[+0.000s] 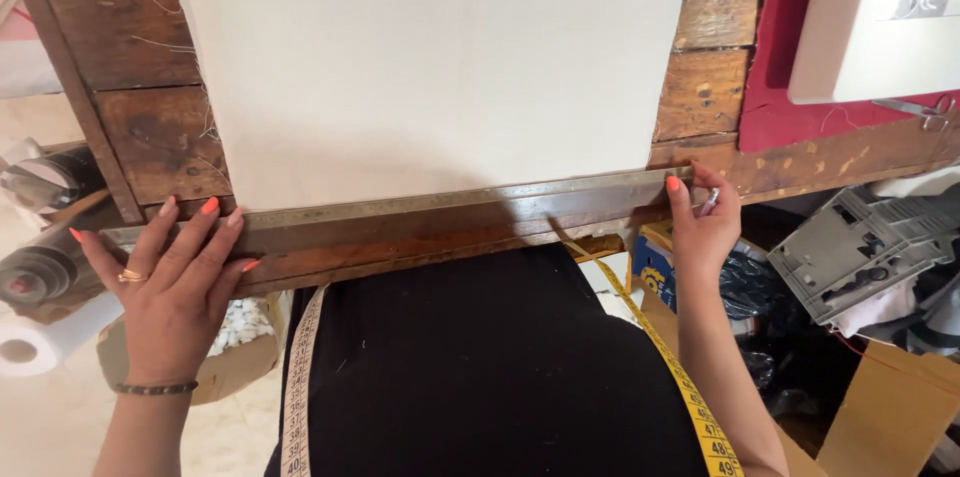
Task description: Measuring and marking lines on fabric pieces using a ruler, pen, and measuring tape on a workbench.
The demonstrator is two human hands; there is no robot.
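A long metal ruler [450,203] lies along the near edge of a cream piece of fabric [430,67] on a worn wooden table [150,127]. My left hand [175,282] presses flat on the ruler's left end, fingers spread. At the ruler's right end, my right hand [703,227] touches it with the fingertips while gripping a thin pen-like tool [709,202]. A yellow and white measuring tape [690,397] hangs around my neck over a black garment.
A white sewing machine [880,17] stands on a red mat [780,57] at the back right. Below the table are a grey plastic crate [860,247], cardboard [890,407], dark bags, and at the left a paper roll [40,342].
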